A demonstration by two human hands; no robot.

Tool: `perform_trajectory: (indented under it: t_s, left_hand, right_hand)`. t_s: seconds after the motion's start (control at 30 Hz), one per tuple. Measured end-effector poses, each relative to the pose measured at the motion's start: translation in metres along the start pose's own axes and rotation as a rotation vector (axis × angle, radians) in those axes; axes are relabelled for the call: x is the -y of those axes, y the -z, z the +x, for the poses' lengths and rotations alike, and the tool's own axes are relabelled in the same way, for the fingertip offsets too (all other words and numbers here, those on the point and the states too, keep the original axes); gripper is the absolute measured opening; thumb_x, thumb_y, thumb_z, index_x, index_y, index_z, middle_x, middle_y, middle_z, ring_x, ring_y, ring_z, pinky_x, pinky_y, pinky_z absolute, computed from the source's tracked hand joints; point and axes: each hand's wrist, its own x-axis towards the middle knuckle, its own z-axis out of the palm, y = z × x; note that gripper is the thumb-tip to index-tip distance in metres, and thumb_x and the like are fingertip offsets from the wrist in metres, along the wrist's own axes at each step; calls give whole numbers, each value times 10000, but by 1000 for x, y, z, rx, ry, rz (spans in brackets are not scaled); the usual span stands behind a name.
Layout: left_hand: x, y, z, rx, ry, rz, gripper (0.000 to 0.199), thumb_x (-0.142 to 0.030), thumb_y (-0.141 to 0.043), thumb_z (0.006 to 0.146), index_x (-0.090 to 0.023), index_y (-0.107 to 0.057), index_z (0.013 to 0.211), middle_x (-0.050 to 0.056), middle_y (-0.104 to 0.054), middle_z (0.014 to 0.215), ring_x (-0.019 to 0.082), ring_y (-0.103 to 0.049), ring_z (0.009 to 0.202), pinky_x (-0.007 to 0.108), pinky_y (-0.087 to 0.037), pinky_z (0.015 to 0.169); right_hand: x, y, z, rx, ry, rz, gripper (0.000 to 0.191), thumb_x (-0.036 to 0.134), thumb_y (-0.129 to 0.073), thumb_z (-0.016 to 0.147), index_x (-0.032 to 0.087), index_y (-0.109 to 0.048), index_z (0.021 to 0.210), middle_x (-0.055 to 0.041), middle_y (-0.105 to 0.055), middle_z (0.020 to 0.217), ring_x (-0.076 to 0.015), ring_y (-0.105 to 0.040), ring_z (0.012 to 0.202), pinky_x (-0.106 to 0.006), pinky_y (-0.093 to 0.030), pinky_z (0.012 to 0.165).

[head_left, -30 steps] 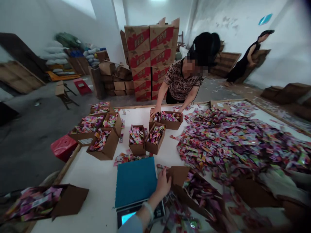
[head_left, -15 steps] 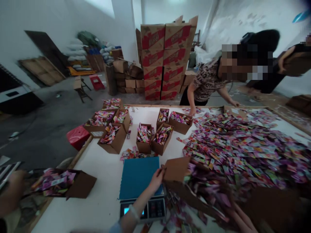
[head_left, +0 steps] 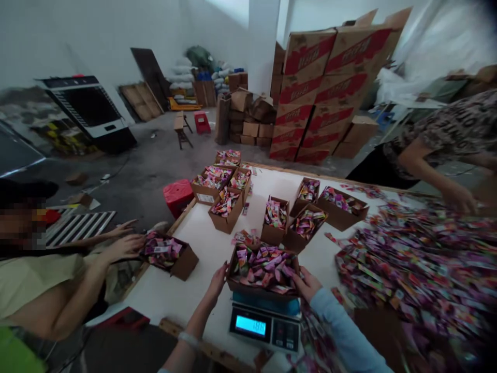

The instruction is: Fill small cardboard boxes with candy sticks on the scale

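On the scale [head_left: 267, 325] atop the smooth white desk [head_left: 166, 303], a matte, rectangular cardboard carton [head_left: 258, 290] heaped with glossy flat sachets [head_left: 267, 265] is apparently being weighed. The left hand [head_left: 217, 280] has fingers touching one end, whether pinching cannot be told; those of the right hand [head_left: 309, 285] pinch the opposite rim. Next, a level, steady hold seems needed.

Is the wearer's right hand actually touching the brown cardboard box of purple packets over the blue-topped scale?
Touching. The head view shows the right hand lapping over the right end of the brown cardboard box, no gap between them.
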Motion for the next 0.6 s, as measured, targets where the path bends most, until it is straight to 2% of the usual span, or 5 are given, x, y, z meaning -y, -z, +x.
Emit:
perform_trajectory:
  t_s: [0.13, 0.3, 0.43, 0.6]
  left_hand:
    - [14, 24, -11, -53, 94, -86, 483, -513, -470, 779, -165, -611, 1082, 167, -593, 1230, 251, -607, 1026, 381, -467, 835]
    - [29, 55, -18, -113, 155, -140, 393, -443, -565, 751, -169, -622, 1027, 174, -619, 1189, 236, -630, 997, 349, -466, 813]
    - [22, 65, -17, -114, 182, -129, 361, -447, -588, 733, -185, -638, 975, 154, -641, 1161, 227, -639, 985, 347, -473, 808]
    - [9, 61, -16, -89, 136, -114, 371, -457, -590, 727, -190, -640, 978, 142, -651, 1145, 218, -639, 976, 341, -473, 803]
  right_hand:
    - [2, 23, -6, -156, -55, 66, 570, 608, -448, 698, 166, -553, 1042, 82, -440, 366, -141, -458, 371, -260, -362, 417]
    - [8, 45, -12, -284, -40, 112, 533, 586, -478, 685, 152, -577, 977, 101, -387, 345, -116, -402, 321, -246, -315, 373]
    - [20, 37, -14, -280, -66, 157, 541, 586, -484, 682, 149, -571, 989, 78, -463, 372, -112, -402, 303, -241, -316, 345]
    - [27, 18, -11, -255, -25, 173, 536, 583, -461, 683, 156, -567, 989, 91, -450, 389, -109, -417, 303, -229, -307, 325]
